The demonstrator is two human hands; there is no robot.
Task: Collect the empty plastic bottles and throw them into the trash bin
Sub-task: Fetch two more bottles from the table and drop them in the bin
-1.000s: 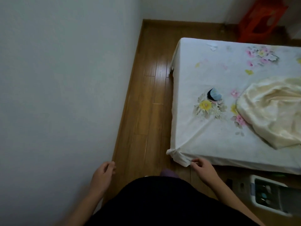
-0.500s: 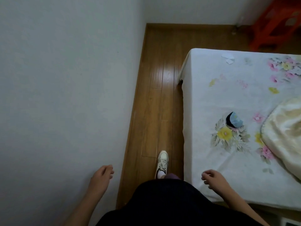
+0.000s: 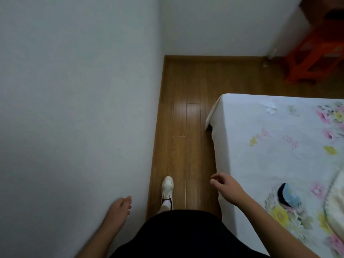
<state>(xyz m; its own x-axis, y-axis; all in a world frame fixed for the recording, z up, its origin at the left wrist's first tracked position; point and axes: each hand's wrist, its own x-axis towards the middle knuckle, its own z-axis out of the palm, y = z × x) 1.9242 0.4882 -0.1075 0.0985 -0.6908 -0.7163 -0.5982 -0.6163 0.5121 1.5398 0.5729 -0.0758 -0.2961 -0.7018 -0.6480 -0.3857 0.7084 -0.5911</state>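
Observation:
No plastic bottle and no trash bin are in view. My left hand [image 3: 119,207] hangs beside the white wall at the lower left, fingers loosely curled, holding nothing. My right hand [image 3: 226,185] is raised over the narrow strip of floor by the bed's left edge, fingers apart and empty.
A narrow wooden floor aisle [image 3: 186,116] runs between the white wall [image 3: 74,108] and the bed [image 3: 270,155] with a floral sheet. A small dark and blue object [image 3: 287,195] and white paper scraps [image 3: 269,107] lie on the bed. An orange plastic stool [image 3: 316,53] stands at the far right corner. My white shoe [image 3: 167,190] is in the aisle.
I have walked forward along the aisle; the bed has slid right and down in view. My right hand has lifted from the bed corner to above the floor.

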